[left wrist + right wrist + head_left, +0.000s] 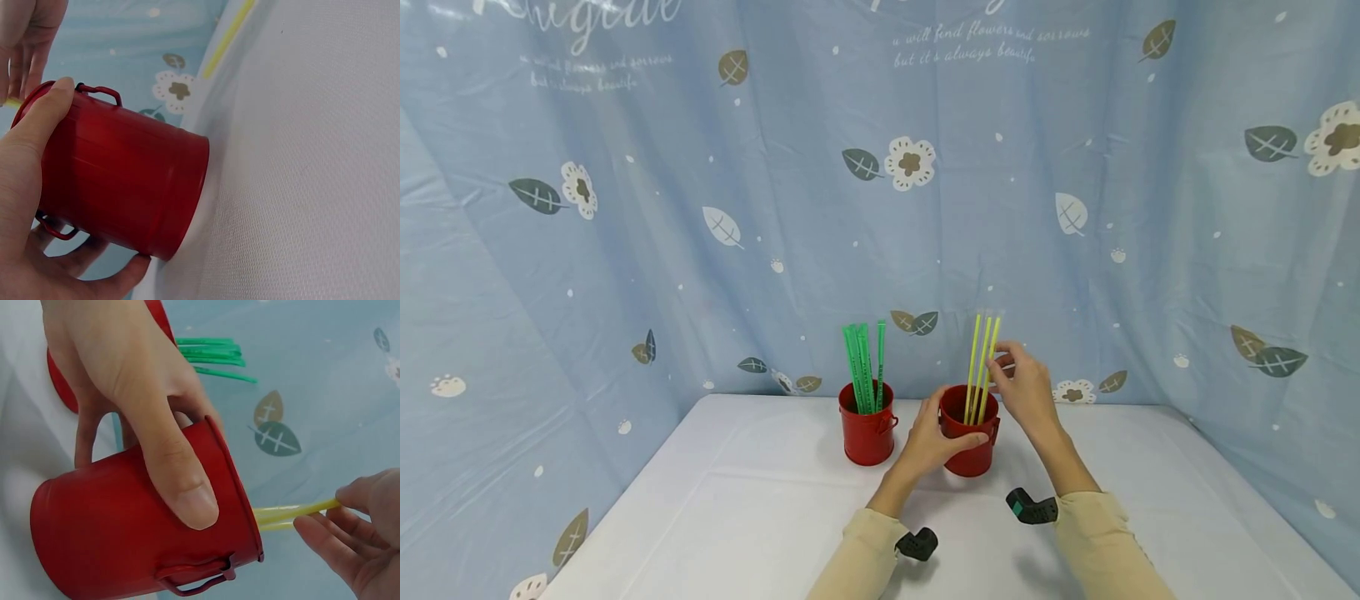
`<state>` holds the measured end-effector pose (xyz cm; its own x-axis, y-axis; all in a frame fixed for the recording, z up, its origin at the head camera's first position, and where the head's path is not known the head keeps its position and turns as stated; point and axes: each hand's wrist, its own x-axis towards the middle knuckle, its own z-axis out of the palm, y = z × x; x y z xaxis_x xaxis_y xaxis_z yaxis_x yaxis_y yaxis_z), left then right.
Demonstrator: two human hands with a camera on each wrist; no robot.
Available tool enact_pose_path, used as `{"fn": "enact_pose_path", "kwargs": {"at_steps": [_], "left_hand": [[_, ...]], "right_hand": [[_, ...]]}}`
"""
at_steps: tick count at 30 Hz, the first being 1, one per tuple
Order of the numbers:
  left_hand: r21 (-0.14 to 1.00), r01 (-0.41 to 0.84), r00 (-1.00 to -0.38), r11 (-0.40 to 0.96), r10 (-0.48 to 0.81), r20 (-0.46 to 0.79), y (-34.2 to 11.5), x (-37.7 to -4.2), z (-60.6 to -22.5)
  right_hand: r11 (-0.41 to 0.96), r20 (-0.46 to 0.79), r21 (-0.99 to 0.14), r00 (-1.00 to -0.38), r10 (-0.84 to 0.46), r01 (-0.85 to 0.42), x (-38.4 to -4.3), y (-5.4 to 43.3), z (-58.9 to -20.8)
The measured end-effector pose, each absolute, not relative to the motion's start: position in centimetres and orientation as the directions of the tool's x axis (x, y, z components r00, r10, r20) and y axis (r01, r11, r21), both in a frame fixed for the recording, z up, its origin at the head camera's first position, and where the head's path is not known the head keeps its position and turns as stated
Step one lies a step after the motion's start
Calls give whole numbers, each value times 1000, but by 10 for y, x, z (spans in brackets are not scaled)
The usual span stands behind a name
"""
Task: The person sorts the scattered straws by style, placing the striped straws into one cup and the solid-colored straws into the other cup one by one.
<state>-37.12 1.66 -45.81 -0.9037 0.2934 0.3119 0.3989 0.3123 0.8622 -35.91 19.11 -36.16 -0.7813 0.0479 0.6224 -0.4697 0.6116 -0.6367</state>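
A small red metal bucket point(967, 454) with wire side handles stands on the table, with several yellow straws point(974, 367) upright in it. My left hand point(929, 442) grips this bucket, thumb across the near side at the rim and fingers round the other side. Above the rim, my right hand point(1024, 385) pinches one yellow straw between thumb and finger; in the right wrist view that straw point(319, 505) has its lower part inside the bucket. Clear film shows at the yellow straws' tops.
Left of my left hand stands a second red bucket point(868, 442) holding several green straws point(863, 367). A white cloth point(737, 500) covers the table, and a blue patterned curtain point(820, 208) hangs behind. A yellow strip point(228, 39) lies at the table's edge in the left wrist view.
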Motion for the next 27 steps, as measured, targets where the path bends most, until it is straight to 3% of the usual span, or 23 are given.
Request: {"fn": "enact_pose_path", "kwargs": {"at_steps": [10,27], "left_hand": [[856,400,-905,327,288,313,16,-371,-460],[849,399,-907,347,281,312,17,-372,-459]], "right_hand": [[651,579,-634,-815,41,-418,-359,190,-376],[683,601,-590,-799,18,-430,-354,196,-386]]}}
